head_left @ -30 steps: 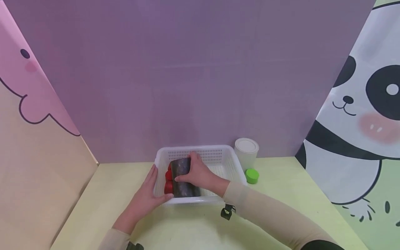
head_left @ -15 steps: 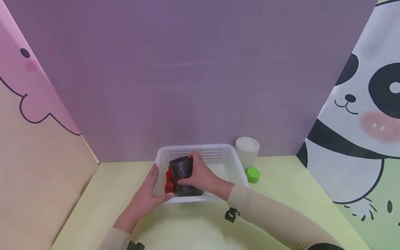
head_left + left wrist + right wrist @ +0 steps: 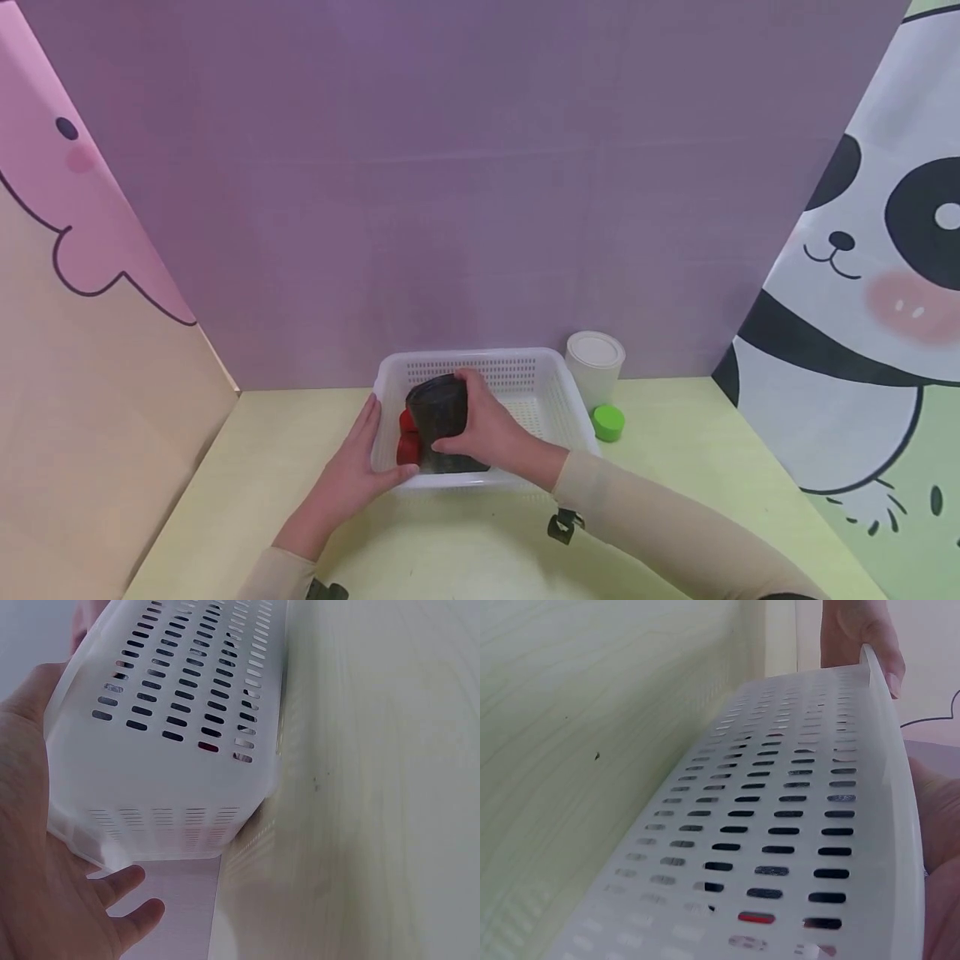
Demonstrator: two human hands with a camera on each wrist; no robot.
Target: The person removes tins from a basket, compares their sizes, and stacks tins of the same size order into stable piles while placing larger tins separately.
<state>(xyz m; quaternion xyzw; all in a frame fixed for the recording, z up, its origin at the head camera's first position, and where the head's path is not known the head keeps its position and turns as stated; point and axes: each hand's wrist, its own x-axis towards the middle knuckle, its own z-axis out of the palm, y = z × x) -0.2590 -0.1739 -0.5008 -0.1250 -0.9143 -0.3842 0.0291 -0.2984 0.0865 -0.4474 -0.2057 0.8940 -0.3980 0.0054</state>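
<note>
The right hand [image 3: 491,429] grips the black cylindrical container [image 3: 439,410] while the left hand [image 3: 348,475], fingers outstretched, steadies the white perforated basket [image 3: 517,353], though slipping fingertips could topple the container against the red objects [image 3: 408,451].

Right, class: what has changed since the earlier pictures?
The right hand, still gripping the dark container, has shifted slightly right and tilted it so its far end shows. The left hand stays on the basket; the white can and green cap are unmoved.

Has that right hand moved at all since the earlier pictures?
Yes, slightly. In the head view, the right hand, holding the dark container, has shifted rightward and toward the person, judged against the white canister.
</note>
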